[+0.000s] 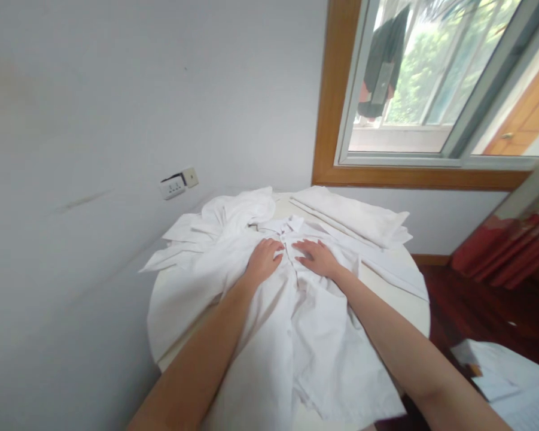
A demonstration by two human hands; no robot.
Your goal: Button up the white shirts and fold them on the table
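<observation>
A white button-up shirt lies front up on a round table, its collar pointing to the far side and its hem hanging towards me over the near edge. My left hand rests on the chest of the shirt, just left of the button line, its fingers laid on the cloth. On the other side of the buttons my right hand lies on the fabric with its fingers spread. Neither hand visibly grips the cloth. Loose creases run down the front below both hands.
Crumpled white cloth lies at the table's back left. A folded white garment is at the back right of the round table. Wall sockets, a wood-framed window and a red curtain surround it. White items sit low at right.
</observation>
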